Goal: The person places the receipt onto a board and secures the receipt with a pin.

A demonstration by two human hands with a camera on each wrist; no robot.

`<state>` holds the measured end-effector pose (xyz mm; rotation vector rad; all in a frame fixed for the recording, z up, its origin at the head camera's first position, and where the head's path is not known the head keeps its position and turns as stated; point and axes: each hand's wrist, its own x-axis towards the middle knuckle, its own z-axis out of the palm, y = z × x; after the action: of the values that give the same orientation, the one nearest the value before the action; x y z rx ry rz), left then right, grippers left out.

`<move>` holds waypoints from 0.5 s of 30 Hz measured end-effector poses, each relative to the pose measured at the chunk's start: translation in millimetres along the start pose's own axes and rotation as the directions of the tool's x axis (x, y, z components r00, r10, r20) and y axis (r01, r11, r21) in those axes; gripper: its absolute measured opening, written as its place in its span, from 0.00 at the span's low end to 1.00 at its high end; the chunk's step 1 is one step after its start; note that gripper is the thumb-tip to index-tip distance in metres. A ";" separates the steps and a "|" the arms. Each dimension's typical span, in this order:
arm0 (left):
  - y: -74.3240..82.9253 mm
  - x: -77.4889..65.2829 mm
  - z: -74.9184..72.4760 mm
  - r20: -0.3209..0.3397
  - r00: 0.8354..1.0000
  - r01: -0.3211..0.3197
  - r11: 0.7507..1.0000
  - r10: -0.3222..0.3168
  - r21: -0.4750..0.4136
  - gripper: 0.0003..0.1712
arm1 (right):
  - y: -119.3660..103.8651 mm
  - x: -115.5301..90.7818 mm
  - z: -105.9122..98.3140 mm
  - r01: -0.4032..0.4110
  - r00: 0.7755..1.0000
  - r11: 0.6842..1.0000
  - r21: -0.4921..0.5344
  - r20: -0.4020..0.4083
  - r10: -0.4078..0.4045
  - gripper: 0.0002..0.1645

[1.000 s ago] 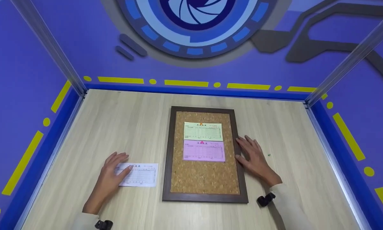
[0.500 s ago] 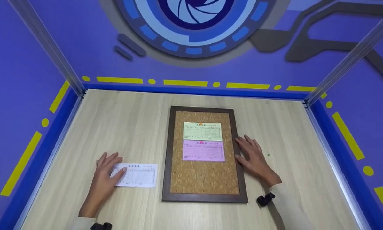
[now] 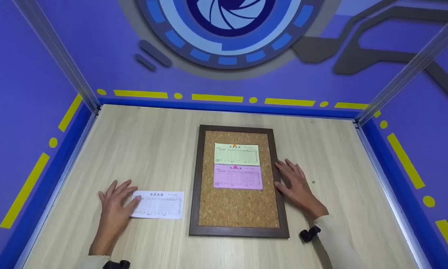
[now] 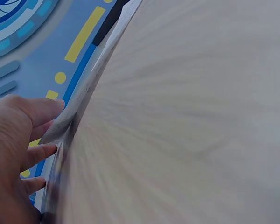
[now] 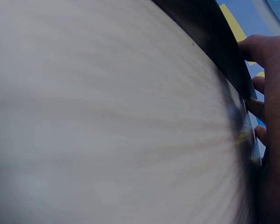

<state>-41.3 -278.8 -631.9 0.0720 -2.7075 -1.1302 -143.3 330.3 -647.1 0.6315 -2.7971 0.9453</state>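
Note:
Left of the corkboard (image 3: 239,209) lies a white printed form (image 3: 160,205). My left hand (image 3: 114,208) is at the form's left end, fingers spread and thumb tip over its upper left corner. The left wrist view shows the thumb (image 4: 46,108) right at the form's edge. On the cork, a pale green form (image 3: 237,154) with an orange pin (image 3: 234,145) at its top sits above a pink form (image 3: 238,177) with a pink pin (image 3: 235,167). My right hand (image 3: 295,186) rests its extended fingers and thumb against the board's dark right frame.
A tiny green object (image 3: 313,182) lies on the wood-grain table (image 3: 153,149) to the right of my right hand. Blue-purple panels (image 3: 224,82) with yellow marks wall in the table's back and sides. Each wrist carries a small black camera (image 3: 309,234).
My left hand has slid leftward along the white form, baring more of its left end, and its fingers have spread. The form, the board and my right hand have stayed in place.

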 end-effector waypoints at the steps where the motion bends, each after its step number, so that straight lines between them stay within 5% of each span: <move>1: -0.6 -0.1 -0.5 0.000 1.000 0.006 1.000 -0.006 -0.003 0.20 | 0.1 0.1 0.1 0.001 1.000 1.000 0.001 -0.001 -0.001 0.44; 15: -2.3 -0.9 0.9 -0.010 1.000 -0.003 1.000 0.003 0.006 0.16 | 0.1 1.0 0.9 0.009 1.000 1.000 -0.003 -0.007 -0.009 0.44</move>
<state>-40.7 -279.7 -634.4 0.0739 -2.7015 -1.1184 -144.2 329.5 -647.7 0.6381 -2.7864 0.9397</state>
